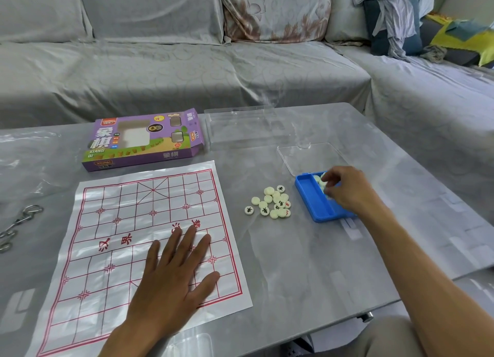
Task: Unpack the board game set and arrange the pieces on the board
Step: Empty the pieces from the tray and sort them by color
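- On the worktop (307,263), near the left edge: paper board (128,239) spread flat, red grid up, no pieces on it yet.
- Pressing the board's near-right part: left hand (173,273), palm down, fingers straight and spread, gripping nothing.
- Just right of the board, on bare worktop: heap of pale round pieces (272,201), some showing black or red characters, several blank side up.
- Right of the heap, close beside it: blue tray (312,199), long axis running away from the viewer and slightly leftward; a few pieces left at its far end.
- Over that far end: right hand (344,191), fingers curled down into the tray among the pieces; cannot tell whether one is actually pinched.
- Probably mid-emptying, judging by the layout. Pieces lying right of the board, so nearer the right hand; carrying them calls for a leftward reach across the heap, with the left hand steadying the sheet.
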`<state>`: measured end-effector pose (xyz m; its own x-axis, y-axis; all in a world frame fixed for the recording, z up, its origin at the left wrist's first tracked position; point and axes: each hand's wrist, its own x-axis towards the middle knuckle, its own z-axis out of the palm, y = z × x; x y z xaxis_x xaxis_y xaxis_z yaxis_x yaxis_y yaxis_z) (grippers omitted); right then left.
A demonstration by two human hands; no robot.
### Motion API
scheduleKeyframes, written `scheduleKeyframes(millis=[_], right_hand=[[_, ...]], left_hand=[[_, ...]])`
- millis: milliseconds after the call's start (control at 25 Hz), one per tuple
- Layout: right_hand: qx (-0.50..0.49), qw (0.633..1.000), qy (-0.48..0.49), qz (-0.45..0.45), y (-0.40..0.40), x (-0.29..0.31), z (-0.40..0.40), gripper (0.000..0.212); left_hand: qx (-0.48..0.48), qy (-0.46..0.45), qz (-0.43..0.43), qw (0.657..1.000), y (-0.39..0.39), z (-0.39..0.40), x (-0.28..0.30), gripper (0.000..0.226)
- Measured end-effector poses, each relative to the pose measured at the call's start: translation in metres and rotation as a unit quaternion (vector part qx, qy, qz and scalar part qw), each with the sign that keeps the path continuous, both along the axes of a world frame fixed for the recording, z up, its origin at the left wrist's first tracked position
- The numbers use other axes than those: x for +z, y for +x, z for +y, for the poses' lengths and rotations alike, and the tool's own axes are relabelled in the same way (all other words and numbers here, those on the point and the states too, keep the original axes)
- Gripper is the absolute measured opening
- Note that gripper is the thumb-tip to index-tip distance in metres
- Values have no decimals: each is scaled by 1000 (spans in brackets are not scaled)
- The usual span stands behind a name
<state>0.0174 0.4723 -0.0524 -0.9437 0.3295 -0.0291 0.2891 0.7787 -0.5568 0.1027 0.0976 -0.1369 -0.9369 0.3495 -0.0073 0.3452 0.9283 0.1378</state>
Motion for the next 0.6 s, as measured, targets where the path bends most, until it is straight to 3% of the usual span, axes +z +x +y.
scheduleKeyframes(millis=[120, 160, 320, 400, 480, 600], right_hand=[[41, 985, -148, 80, -1, 6, -45, 13], [68, 982, -154, 83, -1, 3, -62, 12], [130, 988, -28, 78, -6, -10, -92, 6], [31, 990, 120, 72, -13, 2, -68, 9], [-81, 969, 232, 0, -10, 17, -33, 6], [-144, 950, 242, -136, 5, 19, 4, 13]], left_hand=[[0, -6, 1, 1000, 0, 1, 1, 71], [0, -3, 3, 1000, 0, 0, 0, 72], [-3, -7, -5, 1000, 0, 0, 1, 71], [-5, -9, -24, 1000, 1, 1, 4, 71], [-2, 0, -16, 1000, 0, 1, 4, 75], [2, 23, -2, 1000, 1, 0, 5, 80]])
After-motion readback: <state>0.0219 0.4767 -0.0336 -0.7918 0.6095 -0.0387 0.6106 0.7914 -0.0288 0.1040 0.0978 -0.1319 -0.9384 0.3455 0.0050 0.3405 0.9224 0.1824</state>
